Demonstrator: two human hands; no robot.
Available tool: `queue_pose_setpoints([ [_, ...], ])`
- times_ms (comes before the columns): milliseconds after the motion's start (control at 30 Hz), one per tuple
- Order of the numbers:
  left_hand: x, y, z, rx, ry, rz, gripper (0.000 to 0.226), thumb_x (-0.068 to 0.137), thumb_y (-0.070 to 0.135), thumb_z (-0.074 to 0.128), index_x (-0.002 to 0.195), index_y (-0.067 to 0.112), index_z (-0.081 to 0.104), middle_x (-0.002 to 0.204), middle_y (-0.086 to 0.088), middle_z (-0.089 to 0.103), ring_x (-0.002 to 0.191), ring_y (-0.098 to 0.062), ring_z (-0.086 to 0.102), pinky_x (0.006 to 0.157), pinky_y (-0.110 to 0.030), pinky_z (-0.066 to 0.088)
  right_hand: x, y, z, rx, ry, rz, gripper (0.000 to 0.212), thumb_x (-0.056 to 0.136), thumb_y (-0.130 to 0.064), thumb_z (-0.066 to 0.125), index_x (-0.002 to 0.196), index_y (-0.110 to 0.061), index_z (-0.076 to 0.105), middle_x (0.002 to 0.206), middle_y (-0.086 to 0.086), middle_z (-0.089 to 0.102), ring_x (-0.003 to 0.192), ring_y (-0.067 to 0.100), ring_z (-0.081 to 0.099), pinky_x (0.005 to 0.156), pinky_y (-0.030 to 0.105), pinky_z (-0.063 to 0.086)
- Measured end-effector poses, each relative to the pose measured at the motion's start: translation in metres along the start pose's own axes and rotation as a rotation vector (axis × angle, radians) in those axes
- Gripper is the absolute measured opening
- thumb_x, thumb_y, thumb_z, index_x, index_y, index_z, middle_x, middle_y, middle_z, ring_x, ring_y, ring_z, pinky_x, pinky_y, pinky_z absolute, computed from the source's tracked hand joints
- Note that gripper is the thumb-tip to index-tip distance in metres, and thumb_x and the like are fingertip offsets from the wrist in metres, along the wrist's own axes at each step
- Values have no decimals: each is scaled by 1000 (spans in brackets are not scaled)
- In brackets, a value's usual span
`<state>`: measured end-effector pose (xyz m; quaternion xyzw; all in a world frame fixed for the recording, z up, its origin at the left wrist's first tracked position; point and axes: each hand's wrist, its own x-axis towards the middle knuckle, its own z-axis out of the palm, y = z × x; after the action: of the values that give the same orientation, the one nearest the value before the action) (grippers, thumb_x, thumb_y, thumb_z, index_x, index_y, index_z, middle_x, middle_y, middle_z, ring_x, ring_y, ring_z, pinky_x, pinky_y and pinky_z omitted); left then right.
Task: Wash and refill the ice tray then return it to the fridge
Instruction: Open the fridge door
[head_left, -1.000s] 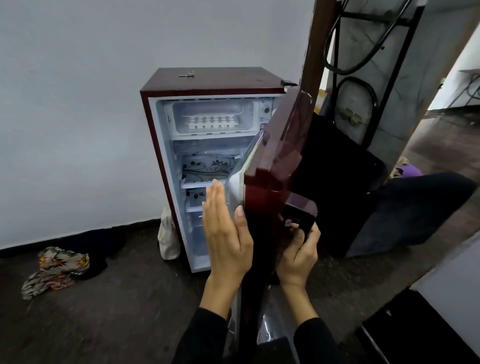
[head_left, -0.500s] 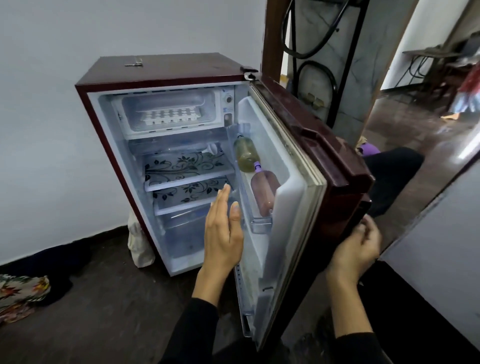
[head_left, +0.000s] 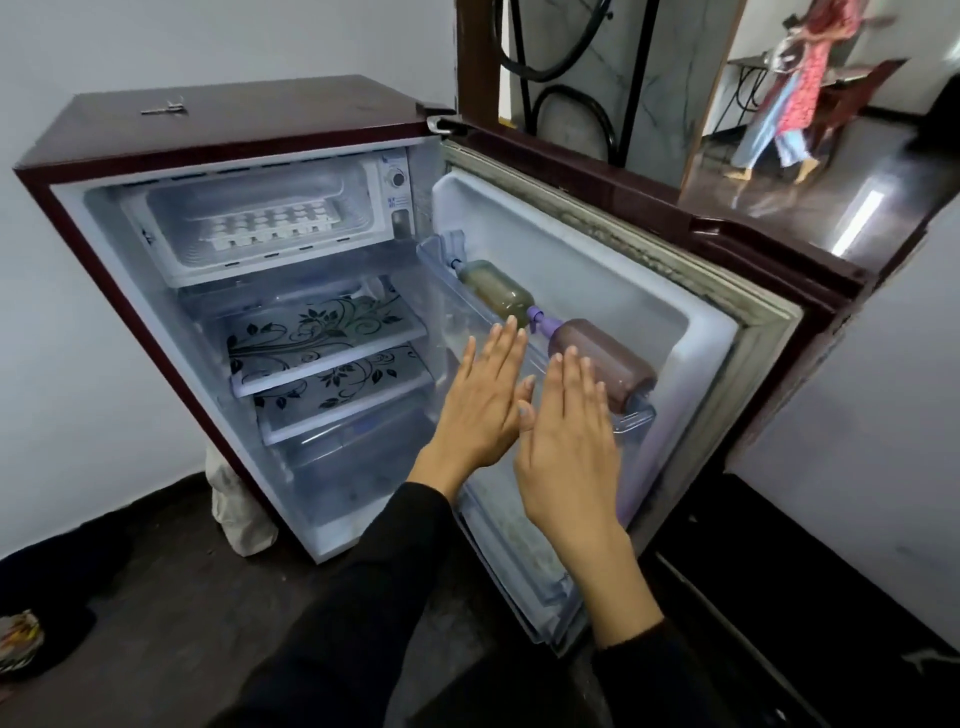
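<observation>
Bare left hand (head_left: 485, 402), right hand (head_left: 569, 441), flat

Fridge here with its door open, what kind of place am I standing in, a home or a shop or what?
Most likely a room in a home. A small maroon fridge stands on a dark floor against a plain wall, holding only an ice tray and two bottles in the door rack.
</observation>
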<state>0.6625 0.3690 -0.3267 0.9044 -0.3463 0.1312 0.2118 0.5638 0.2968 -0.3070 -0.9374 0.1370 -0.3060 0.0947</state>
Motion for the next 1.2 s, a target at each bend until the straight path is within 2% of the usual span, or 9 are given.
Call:
queue_pose_setpoints([
  [133,13,-3,11,76,-35,85,65,96,42,7,151,6,12,160,-10,8,148,-20,4,120,-40,0,6,20,14,-159,-31,56,60,95,-32,26,133,7,50,140,23,50,132,34,47,111,46,35],
  [267,26,1,21,91,-24,134,65,97,42,8,151,6,13,159,-9,11,148,-20,8,120,-38,-3,15,38,23,-190,-12,94,62,98,-34,21,140,5,43,147,21,43,139,33,37,117,41,14],
  [367,36,7,32,87,-8,150,64,98,42,12,151,6,14,159,-9,13,148,-21,9,119,-38,-5,20,55,26,-189,-9,104,61,99,-35,20,144,3,38,151,19,36,143,31,30,118,37,7],
  [667,60,40,52,79,8,110,66,97,42,14,149,2,15,158,-14,14,147,-27,10,119,-41,-3,42,103,32,-143,-8,104,61,100,-36,16,148,0,30,156,14,28,147,26,21,121,36,5],
  [900,79,58,63,128,-19,79,70,94,45,5,150,3,10,159,-14,8,148,-26,5,119,-42,-6,60,137,39,-64,26,75,60,101,-36,17,148,-2,31,156,12,29,148,23,19,121,33,2],
  [1033,89,68,71,135,-4,48,69,95,44,8,150,2,13,159,-14,10,148,-26,7,118,-41,-7,69,155,44,-13,68,47,56,102,-32,22,146,-1,36,154,12,34,146,24,23,121,31,1],
  [1200,101,78,74,162,8,17,67,95,42,11,147,1,24,156,-15,23,145,-28,19,118,-44,-2,84,161,53,140,203,114,49,101,-25,28,137,2,48,143,15,49,140,29,35,120,34,10],
])
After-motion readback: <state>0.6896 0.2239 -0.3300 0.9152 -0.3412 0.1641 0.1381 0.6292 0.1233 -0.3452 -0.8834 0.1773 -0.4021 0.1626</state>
